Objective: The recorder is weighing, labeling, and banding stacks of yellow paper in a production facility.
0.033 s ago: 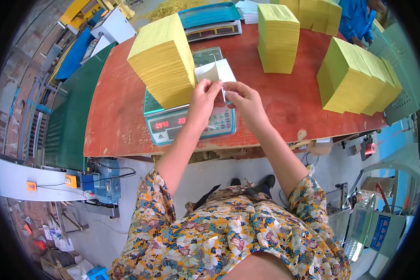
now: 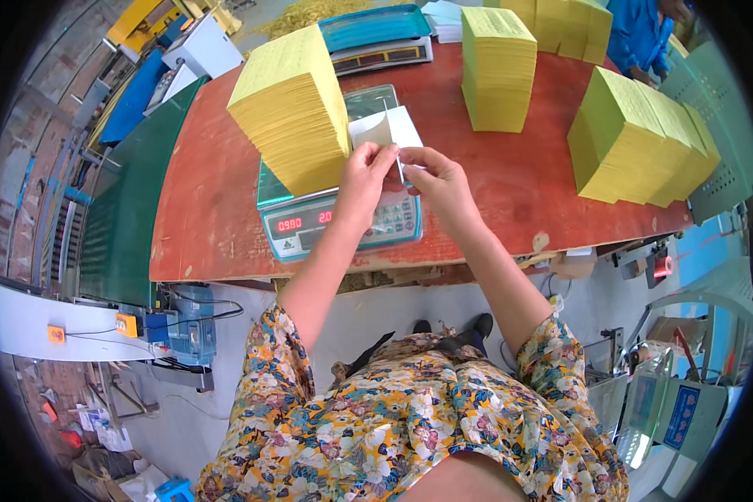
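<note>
A tall stack of yellow paper sheets (image 2: 289,113) stands, leaning a little, on the pan of a teal-and-white digital scale (image 2: 272,243) with a lit red display. Just right of the stack, my left hand (image 2: 365,177) is closed, its fingertips pinching the near edge of some white paper (image 2: 407,125). My right hand (image 2: 442,182) pinches the same edge from the other side, thumb and forefinger bent. One white sheet curls up above my fingers. Whether the white paper rests on the pan cannot be made out.
More yellow stacks stand on the red table (image 2: 510,192): a tall stack (image 2: 498,71) at the back and a row of stacks (image 2: 632,142) at right. A second scale (image 2: 381,54) sits behind. A person in blue (image 2: 640,38) is at the far right.
The scale's red reading has changed slightly. My hands and the white paper stay in nearly the same place.
</note>
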The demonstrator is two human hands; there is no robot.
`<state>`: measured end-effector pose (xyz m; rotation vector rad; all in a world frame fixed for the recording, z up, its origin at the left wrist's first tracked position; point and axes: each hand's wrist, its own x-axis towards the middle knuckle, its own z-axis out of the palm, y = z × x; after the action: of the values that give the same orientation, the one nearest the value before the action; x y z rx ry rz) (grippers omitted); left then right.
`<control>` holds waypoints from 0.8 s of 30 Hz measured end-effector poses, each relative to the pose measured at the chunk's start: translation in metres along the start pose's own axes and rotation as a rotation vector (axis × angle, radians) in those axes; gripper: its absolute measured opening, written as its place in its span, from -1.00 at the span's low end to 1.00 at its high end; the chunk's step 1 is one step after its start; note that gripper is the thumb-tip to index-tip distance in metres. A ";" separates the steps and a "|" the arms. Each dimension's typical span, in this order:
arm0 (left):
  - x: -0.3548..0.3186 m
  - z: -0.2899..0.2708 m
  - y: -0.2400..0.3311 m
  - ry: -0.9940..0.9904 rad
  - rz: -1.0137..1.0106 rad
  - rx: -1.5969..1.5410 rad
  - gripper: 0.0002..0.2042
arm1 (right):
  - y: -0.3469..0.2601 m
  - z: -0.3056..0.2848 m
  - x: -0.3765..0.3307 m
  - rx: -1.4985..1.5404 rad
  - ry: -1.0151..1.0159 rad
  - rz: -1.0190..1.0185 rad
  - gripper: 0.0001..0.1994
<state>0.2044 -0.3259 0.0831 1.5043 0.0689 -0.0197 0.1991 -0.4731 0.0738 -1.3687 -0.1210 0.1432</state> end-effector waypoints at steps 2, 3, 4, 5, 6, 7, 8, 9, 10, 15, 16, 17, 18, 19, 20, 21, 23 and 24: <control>0.001 -0.003 0.000 -0.009 -0.038 -0.091 -0.79 | -0.001 0.000 -0.001 -0.004 -0.015 0.013 -0.74; 0.001 -0.004 -0.002 -0.013 -0.040 -0.091 -0.79 | -0.002 0.000 -0.001 -0.008 -0.028 0.024 -0.74; 0.002 -0.006 -0.004 -0.024 -0.032 -0.112 -0.79 | -0.001 0.000 -0.001 -0.008 -0.024 0.025 -0.74; 0.003 -0.007 -0.006 -0.035 -0.025 -0.133 -0.80 | -0.001 0.000 -0.001 -0.015 -0.025 0.019 -0.74; 0.003 -0.008 -0.005 -0.037 -0.024 -0.133 -0.80 | -0.001 0.000 0.000 -0.022 -0.028 0.012 -0.73; 0.003 -0.008 -0.005 -0.034 -0.038 -0.149 -0.82 | -0.002 -0.001 0.000 -0.023 -0.026 0.010 -0.73; 0.003 -0.008 -0.004 -0.031 -0.052 -0.166 -0.84 | -0.004 -0.001 -0.001 -0.018 -0.022 0.019 -0.73; 0.002 -0.007 -0.004 -0.031 -0.050 -0.166 -0.84 | -0.005 -0.002 -0.001 -0.013 -0.020 0.027 -0.73; 0.001 -0.005 -0.004 -0.008 -0.061 -0.200 -0.86 | -0.005 -0.003 0.000 -0.014 -0.020 0.025 -0.73; 0.002 -0.010 -0.013 0.044 -0.064 -0.155 -0.94 | -0.008 -0.009 0.003 -0.067 0.053 -0.001 -0.70; 0.002 -0.009 -0.014 0.051 -0.047 -0.154 -0.95 | -0.008 -0.008 0.003 -0.069 0.050 -0.001 -0.70; 0.001 -0.008 -0.015 0.060 -0.031 -0.153 -0.96 | -0.009 -0.007 0.003 -0.130 0.061 -0.035 -0.70; 0.002 -0.008 -0.017 0.062 -0.029 -0.156 -0.96 | -0.010 -0.005 0.003 -0.191 0.072 -0.070 -0.70; 0.003 -0.007 -0.021 0.095 0.050 -0.133 -0.97 | -0.008 -0.003 0.003 -0.193 0.069 -0.071 -0.70; 0.004 -0.006 -0.024 0.129 0.129 -0.109 -0.96 | -0.005 -0.001 0.003 -0.246 0.061 -0.103 -0.70; 0.003 -0.001 -0.019 0.128 0.130 -0.111 -0.96 | -0.003 0.000 0.004 -0.299 0.058 -0.135 -0.70; -0.002 0.006 -0.008 0.165 0.324 0.092 -0.94 | -0.001 0.001 0.005 -0.277 0.053 -0.124 -0.70; -0.001 0.004 -0.010 0.170 0.325 0.092 -0.94 | 0.000 0.003 0.004 -0.251 0.042 -0.112 -0.71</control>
<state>0.2026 -0.3310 0.0736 1.5911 -0.0411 0.3704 0.2029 -0.4698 0.0747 -1.6104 -0.1842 0.0049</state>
